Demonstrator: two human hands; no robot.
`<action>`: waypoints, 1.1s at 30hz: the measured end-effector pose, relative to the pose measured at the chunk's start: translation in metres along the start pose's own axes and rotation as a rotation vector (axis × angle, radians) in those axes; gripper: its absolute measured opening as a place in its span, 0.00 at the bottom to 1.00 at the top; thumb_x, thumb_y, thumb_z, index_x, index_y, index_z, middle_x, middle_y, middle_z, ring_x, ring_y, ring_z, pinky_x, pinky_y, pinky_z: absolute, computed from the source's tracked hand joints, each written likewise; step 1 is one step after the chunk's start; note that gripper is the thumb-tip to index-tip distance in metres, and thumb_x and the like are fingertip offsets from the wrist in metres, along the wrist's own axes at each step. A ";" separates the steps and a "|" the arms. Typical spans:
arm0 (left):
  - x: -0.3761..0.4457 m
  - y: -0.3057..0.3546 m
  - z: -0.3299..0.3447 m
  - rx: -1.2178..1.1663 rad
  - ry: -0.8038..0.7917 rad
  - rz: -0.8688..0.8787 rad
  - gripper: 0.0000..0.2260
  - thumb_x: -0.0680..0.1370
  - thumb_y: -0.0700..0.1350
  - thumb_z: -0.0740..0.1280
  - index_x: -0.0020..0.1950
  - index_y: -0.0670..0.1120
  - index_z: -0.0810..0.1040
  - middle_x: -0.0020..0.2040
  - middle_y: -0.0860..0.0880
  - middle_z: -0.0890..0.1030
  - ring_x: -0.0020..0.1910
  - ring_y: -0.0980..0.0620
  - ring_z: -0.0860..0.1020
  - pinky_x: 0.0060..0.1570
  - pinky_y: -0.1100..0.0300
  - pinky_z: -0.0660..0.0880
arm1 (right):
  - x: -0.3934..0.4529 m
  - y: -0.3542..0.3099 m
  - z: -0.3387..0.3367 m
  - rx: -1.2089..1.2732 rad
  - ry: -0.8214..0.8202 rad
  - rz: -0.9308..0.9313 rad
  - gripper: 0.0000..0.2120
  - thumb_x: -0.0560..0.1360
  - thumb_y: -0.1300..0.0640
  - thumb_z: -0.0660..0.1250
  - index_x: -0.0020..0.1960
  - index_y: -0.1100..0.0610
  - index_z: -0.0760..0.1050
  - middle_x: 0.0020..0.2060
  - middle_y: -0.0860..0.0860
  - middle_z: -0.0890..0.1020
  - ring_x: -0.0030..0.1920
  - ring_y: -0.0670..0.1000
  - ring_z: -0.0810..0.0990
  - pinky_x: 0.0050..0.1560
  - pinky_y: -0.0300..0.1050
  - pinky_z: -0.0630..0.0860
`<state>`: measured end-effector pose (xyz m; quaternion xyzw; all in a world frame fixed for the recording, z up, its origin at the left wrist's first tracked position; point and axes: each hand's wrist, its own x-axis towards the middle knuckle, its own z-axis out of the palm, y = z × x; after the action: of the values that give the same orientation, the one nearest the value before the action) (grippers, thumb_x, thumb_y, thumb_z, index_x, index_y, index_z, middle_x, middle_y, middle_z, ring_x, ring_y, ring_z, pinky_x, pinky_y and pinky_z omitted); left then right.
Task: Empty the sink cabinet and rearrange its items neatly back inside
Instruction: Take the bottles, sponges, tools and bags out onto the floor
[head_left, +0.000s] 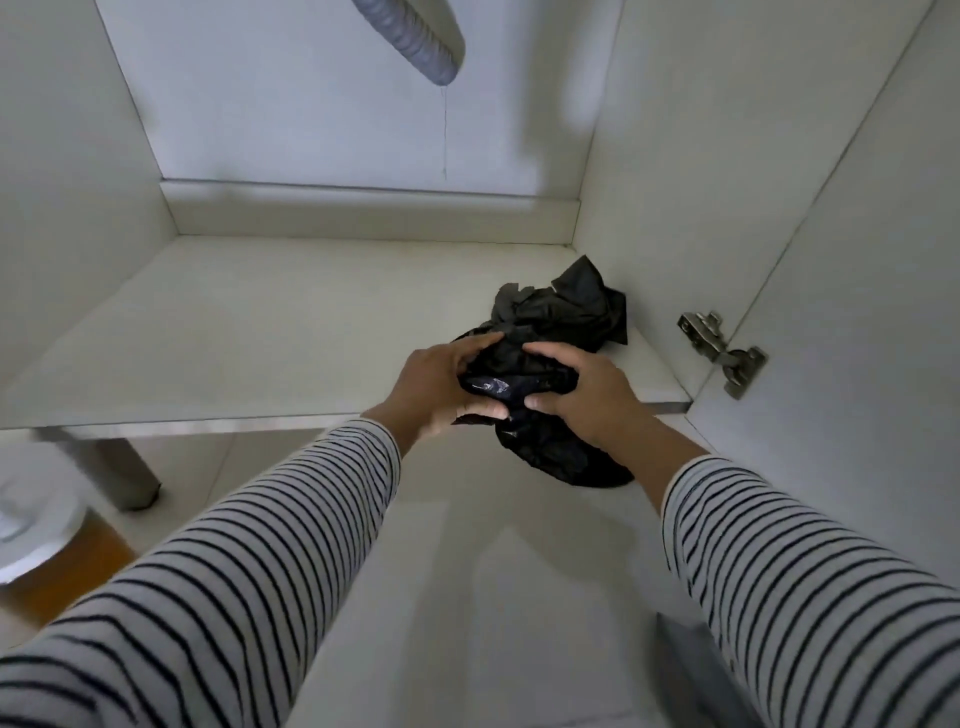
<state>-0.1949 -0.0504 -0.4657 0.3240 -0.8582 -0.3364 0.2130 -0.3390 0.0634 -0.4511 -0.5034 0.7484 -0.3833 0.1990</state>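
A crumpled black plastic bag bundle (558, 322) lies at the right front of the white sink cabinet floor (260, 332), partly hanging over the front edge. My left hand (439, 387) grips its left side, fingers curled over the top and thumb underneath. My right hand (576, 395) grips its right side the same way. Both sleeves are striped. The bag's middle is hidden between my hands.
A grey corrugated drain hose (415, 41) hangs from the top of the cabinet. The open door (857, 364) with a metal hinge (722, 351) stands at the right. A cabinet leg (122, 470) and a white-lidded container (36, 525) are at the lower left, on the tiled floor.
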 end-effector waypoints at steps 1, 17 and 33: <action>-0.018 0.012 0.001 0.019 0.002 -0.010 0.39 0.61 0.46 0.80 0.70 0.56 0.69 0.62 0.50 0.79 0.63 0.54 0.75 0.60 0.71 0.64 | -0.018 -0.001 -0.003 0.015 -0.009 0.007 0.27 0.70 0.62 0.73 0.66 0.47 0.73 0.64 0.47 0.76 0.64 0.48 0.72 0.60 0.36 0.65; -0.262 0.052 0.093 0.247 -0.161 -0.421 0.36 0.64 0.53 0.78 0.70 0.57 0.68 0.67 0.50 0.75 0.66 0.50 0.73 0.63 0.63 0.65 | -0.241 0.059 0.025 -0.002 -0.433 0.059 0.27 0.71 0.58 0.73 0.68 0.48 0.71 0.67 0.49 0.74 0.68 0.52 0.71 0.64 0.40 0.65; -0.316 0.014 0.053 0.442 -0.502 -0.688 0.32 0.74 0.60 0.66 0.74 0.52 0.61 0.67 0.47 0.73 0.66 0.47 0.72 0.68 0.52 0.66 | -0.227 0.052 0.054 -0.526 -0.757 0.095 0.31 0.71 0.51 0.71 0.71 0.49 0.66 0.72 0.53 0.66 0.68 0.56 0.70 0.67 0.53 0.69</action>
<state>-0.0111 0.2017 -0.5381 0.5355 -0.7771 -0.2645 -0.1985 -0.2393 0.2593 -0.5453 -0.6064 0.7172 0.0398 0.3410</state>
